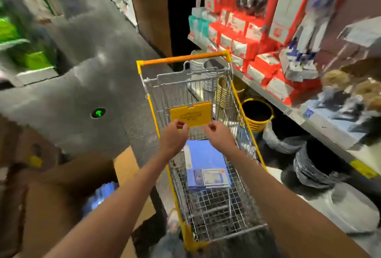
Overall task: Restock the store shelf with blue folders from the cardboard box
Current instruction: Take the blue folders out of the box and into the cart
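A stack of blue folders (pixel 206 160) lies in the wire shopping cart (pixel 218 212) with a labelled pack on top. The cart has a yellow frame and an orange handle at its far end. My left hand (pixel 175 134) and my right hand (pixel 216 134) reach into the cart, fingers curled, and pinch the lower edge of the yellow plastic flap (pixel 190 114) on the cart's child seat. An open cardboard box (pixel 68 191) stands at the lower left, with something blue (pixel 101 195) showing inside.
A store shelf (pixel 309 121) on the right holds red and white packs (pixel 253 51), with hanging goods above. Yellow and black buckets (pixel 257 115) and wrapped dark tubs (pixel 313 165) sit on the floor under it. Grey floor stretches left of the cart.
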The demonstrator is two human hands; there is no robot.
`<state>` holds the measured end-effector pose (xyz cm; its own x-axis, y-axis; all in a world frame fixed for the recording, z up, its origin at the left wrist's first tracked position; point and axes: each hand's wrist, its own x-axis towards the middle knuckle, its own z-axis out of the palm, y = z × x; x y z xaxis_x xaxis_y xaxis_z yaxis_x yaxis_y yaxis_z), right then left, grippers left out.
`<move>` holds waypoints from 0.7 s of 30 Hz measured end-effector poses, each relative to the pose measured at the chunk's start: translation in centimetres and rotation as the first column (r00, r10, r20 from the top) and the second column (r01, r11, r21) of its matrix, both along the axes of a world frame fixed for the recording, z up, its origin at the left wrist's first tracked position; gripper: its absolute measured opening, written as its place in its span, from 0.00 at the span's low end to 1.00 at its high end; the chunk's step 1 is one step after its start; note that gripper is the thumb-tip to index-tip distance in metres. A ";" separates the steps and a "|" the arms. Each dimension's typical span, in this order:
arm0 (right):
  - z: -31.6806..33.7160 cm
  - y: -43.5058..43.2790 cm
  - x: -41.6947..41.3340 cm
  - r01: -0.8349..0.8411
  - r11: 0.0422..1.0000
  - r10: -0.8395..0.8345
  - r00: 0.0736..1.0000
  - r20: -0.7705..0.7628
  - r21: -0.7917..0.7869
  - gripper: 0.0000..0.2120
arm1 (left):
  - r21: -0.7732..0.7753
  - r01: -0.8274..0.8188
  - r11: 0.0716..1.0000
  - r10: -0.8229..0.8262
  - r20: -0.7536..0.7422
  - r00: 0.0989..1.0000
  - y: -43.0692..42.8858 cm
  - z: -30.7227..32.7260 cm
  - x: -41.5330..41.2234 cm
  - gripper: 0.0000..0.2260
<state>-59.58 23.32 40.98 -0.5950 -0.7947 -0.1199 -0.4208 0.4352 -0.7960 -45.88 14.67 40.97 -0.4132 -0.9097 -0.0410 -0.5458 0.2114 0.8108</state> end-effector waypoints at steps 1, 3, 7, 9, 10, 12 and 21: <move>1.3 0.3 1.4 -0.023 0.999 0.023 0.999 -0.030 -0.027 0.16 | -0.026 -0.025 0.999 0.024 -0.015 1.000 0.6 1.4 1.5 0.11; 3.9 0.7 4.7 -0.098 0.993 0.092 0.991 -0.094 -0.069 0.19 | -0.082 -0.073 0.994 0.071 -0.027 0.997 1.9 4.1 5.1 0.10; 7.1 0.9 10.8 -0.225 0.970 0.213 0.969 -0.122 -0.089 0.19 | -0.139 -0.153 0.978 0.145 -0.066 0.987 3.5 6.7 12.1 0.05; 7.8 0.6 14.7 -0.290 0.952 0.279 0.953 -0.117 -0.096 0.17 | -0.156 -0.227 0.961 0.219 -0.066 0.974 4.2 7.5 16.5 0.07; 7.8 0.3 16.2 -0.307 0.947 0.297 0.949 -0.110 -0.097 0.15 | -0.167 -0.257 0.952 0.252 -0.051 0.966 4.5 7.7 18.2 0.08; 8.0 -0.1 19.6 -0.362 0.926 0.358 0.932 -0.060 -0.109 0.12 | -0.193 -0.313 0.930 0.314 -0.025 0.949 4.9 8.0 21.9 0.08; 5.8 -4.1 32.2 -0.557 0.829 0.559 0.828 0.034 -0.050 0.12 | -0.161 -0.499 0.851 0.507 0.008 0.862 4.3 5.8 35.8 0.06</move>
